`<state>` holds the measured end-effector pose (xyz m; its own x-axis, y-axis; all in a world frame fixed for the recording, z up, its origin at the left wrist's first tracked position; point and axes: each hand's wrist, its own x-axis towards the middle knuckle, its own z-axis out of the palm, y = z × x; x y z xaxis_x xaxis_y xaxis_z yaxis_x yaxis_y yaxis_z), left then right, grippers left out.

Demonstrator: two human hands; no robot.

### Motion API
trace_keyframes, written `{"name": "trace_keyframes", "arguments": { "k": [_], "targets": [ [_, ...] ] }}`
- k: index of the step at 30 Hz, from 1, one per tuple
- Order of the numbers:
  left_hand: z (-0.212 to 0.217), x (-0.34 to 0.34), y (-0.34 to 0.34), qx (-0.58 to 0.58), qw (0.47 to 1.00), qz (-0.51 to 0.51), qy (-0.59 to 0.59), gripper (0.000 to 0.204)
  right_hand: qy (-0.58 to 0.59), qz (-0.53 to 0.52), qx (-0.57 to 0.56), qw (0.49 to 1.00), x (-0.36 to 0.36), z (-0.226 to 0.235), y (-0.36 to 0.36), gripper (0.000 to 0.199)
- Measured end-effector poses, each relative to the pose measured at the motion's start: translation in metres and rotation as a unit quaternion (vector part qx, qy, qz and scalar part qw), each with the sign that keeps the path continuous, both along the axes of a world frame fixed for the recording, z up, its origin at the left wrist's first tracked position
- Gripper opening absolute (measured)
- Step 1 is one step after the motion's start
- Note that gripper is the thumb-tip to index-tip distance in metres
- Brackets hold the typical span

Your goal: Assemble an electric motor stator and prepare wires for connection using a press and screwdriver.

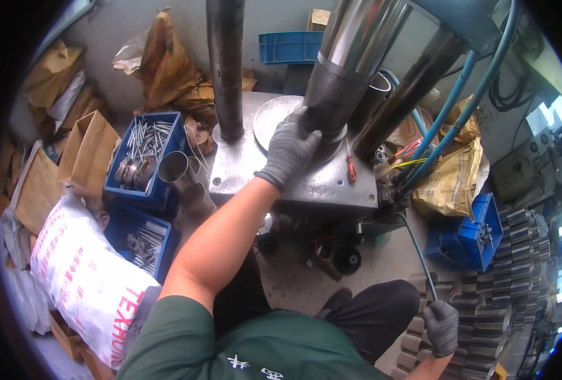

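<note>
My left hand [288, 151], in a grey glove, reaches forward and grips the side of a dark metal sleeve [327, 101]. The sleeve stands upright on the steel press table [322, 187], under a shiny ram [362, 31]. A round steel disc [273, 115] lies flat beside the sleeve. My right hand [442, 326], also gloved, is low at the right. Its fingers curl down over one grey metal tube piece in the stacked rows [483, 316] beside my knee.
A dark column [225, 63] rises left of the sleeve, and a red-handled screwdriver [351, 166] lies on the table. Blue crates [143, 152] of metal pins, shiny tubes [174, 168] and a white sack [84, 272] sit left. Blue hoses [458, 95] and a blue crate [477, 231] stand right.
</note>
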<state>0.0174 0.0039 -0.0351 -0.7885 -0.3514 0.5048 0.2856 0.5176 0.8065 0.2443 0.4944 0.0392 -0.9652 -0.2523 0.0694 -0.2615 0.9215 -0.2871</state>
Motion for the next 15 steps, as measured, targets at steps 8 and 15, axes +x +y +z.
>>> {"name": "trace_keyframes", "arguments": {
  "k": [8, 15],
  "targets": [
    [0.003, 0.006, 0.002, -0.018, 1.0, 0.007, -0.002, 0.062, -0.022, -0.013, -0.092, 0.995, -0.002, 0.006, -0.011, 0.009],
    [-0.001, 0.005, -0.001, -0.018, 0.999, -0.009, -0.029, 0.065, -0.003, 0.021, -0.018, 1.0, -0.004, 0.008, -0.01, 0.013]
  ]
}}
